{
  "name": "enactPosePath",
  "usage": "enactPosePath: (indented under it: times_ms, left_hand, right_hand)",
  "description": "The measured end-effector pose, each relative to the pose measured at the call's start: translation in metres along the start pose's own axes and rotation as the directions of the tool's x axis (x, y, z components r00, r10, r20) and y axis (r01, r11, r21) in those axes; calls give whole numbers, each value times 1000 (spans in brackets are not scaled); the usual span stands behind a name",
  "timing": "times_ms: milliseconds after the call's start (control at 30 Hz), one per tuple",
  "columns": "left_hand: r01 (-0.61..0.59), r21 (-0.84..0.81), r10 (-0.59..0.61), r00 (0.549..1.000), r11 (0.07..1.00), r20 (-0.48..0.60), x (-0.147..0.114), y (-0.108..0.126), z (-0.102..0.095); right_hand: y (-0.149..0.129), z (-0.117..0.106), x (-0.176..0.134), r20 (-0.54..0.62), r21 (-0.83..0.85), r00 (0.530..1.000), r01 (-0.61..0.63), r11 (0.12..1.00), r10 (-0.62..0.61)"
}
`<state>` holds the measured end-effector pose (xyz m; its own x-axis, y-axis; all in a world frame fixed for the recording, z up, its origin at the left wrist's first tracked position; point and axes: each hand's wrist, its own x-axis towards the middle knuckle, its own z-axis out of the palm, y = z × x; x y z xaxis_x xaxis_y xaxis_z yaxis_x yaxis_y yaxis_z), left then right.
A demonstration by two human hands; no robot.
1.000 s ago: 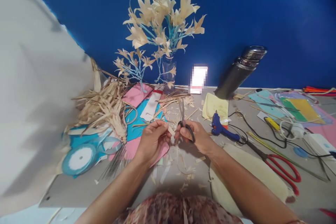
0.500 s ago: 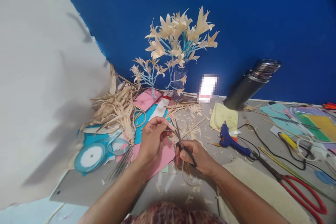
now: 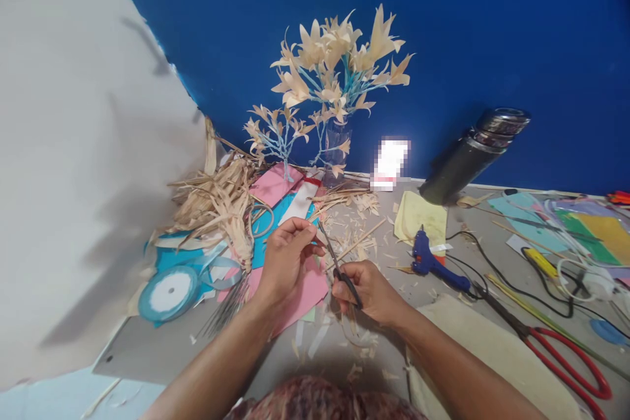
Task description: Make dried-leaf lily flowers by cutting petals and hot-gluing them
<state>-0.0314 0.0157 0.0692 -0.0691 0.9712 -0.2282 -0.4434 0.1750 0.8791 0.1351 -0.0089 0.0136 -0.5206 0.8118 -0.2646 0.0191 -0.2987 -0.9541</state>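
My left hand [image 3: 288, 259] is closed in a pinch on a small strip of pale dried husk, mostly hidden by the fingertips. In my right hand [image 3: 373, 294] is a pair of small scissors [image 3: 350, 287] with black handles. Their blades are together and point up and away, with the tips beside my left fingertips. Beneath both hands lie pink paper [image 3: 310, 292] and scattered husk clippings [image 3: 361, 239]. Beyond them, pale husk flowers [image 3: 339, 46] on light-blue stems stand in a clear vase [image 3: 337, 144].
To the left are a heap of dried husks [image 3: 216, 200] and a blue ribbon spool [image 3: 170, 292]. On the right lie a blue glue gun [image 3: 433, 262], big red-handled scissors [image 3: 566, 354], a yellow cloth [image 3: 411, 213] and cables. A dark flask [image 3: 457, 167] stands near the blue wall.
The scissor blades, apart around the strip before, have come together. Less of the pale strip shows past my left fingertips. My left hand has hardly moved.
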Motion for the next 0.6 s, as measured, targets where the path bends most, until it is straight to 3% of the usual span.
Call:
enactPosePath:
  times_ms: [167, 267, 400, 467, 600]
  left_hand:
    - [29, -21, -28, 998, 999, 55, 2, 2, -4]
    - [113, -78, -105, 989, 991, 101, 0, -1, -6]
    - [241, -181, -217, 966, 954, 141, -6, -14, -3]
    - [292, -212, -261, 952, 933, 162, -10, -22, 0]
    - [362, -242, -308, 922, 900, 235, -13, -33, 3]
  right_hand:
    - [0, 1, 3, -35, 35, 999, -17, 999, 18]
    - [-5, 2, 5, -214, 114, 977, 48, 992, -23]
    - [-11, -1, 5, -423, 165, 896, 222, 961, -134]
    - [-12, -3, 5, -452, 168, 876, 270, 948, -169]
    - [-11, -3, 7, -453, 227, 878, 281, 933, -154]
